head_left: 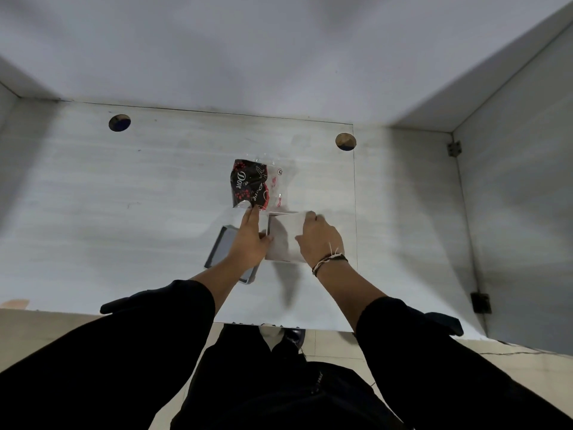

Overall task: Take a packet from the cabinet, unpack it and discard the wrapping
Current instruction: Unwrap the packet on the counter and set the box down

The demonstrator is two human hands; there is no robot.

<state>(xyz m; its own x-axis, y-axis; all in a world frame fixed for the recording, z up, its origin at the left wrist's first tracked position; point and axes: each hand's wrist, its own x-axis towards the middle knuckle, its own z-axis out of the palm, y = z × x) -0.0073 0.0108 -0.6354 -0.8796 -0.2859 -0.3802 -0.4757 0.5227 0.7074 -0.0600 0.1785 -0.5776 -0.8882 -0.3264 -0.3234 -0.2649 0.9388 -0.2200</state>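
Observation:
A white box (283,240) stands on the cabinet shelf (124,212), held between my two hands. My left hand (248,243) is on its left side with the thumb against the box and the fingers stretched forward to the edge of a clear wrapper. My right hand (321,240) grips the box's right side and top edge. Just behind the box lies a dark Dove packet (248,183) with red print, crumpled inside clear plastic wrapping (277,181). A flat grey tray-like piece (221,248) lies partly under my left wrist.
Two round holes (119,122) (345,141) pierce the shelf near the back wall. The cabinet's right side wall carries two hinges (454,148) (480,302). The shelf's front edge runs just above my legs, with tiled floor below.

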